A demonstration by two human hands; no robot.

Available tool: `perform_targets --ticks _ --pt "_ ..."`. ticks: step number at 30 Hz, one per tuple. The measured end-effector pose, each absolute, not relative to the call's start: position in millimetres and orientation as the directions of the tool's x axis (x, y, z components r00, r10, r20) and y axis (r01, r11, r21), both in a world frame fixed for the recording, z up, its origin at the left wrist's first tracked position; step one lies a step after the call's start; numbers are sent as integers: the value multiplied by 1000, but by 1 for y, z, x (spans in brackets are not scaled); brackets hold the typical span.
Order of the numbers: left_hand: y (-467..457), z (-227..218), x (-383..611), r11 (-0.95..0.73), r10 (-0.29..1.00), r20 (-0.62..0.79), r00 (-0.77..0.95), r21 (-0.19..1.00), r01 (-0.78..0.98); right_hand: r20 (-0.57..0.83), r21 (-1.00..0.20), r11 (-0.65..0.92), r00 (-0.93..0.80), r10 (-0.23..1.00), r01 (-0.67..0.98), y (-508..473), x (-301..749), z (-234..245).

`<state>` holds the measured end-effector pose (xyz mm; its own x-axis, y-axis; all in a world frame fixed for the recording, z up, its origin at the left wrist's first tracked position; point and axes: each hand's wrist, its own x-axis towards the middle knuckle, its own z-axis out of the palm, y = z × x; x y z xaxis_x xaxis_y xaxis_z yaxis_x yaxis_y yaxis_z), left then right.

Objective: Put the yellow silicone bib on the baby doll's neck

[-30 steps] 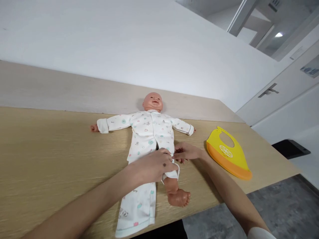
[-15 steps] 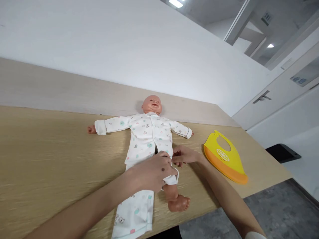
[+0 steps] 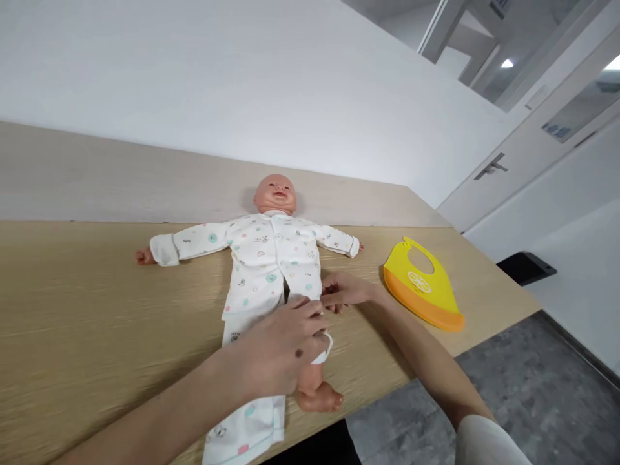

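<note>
A baby doll (image 3: 274, 192) lies on its back on the wooden table (image 3: 87, 310), arms spread, dressed in a white printed romper (image 3: 264, 265). My left hand (image 3: 281, 345) rests over the doll's hips, fingers pinching the romper's cloth near the crotch. From the right, my right hand (image 3: 341, 290) pinches the romper's lower edge at the doll's hip. One bare doll foot (image 3: 320, 400) sticks out near the table's front edge, while the other leg lies inside the long trouser leg (image 3: 247, 429).
A yellow and orange silicone bib (image 3: 421, 290) lies flat on the table to the right of the doll. A low wooden back panel and a white wall stand behind. Grey floor and a black object (image 3: 526, 266) lie to the right.
The view has shifted, so the doll and bib sit further left and lower. Both hands stay at the romper's crotch, with the left hand slid slightly down over the hips.
</note>
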<state>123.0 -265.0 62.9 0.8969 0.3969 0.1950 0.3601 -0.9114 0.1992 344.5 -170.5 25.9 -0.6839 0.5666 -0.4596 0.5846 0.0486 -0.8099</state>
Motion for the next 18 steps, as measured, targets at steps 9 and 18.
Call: perform_targets --ticks 9,18 --pt "-293 68 129 -875 476 66 877 -73 479 -479 -777 87 -676 560 623 -171 346 29" --pt "-296 77 118 -709 703 -129 699 -49 704 -525 -623 407 -743 416 668 -197 346 66"
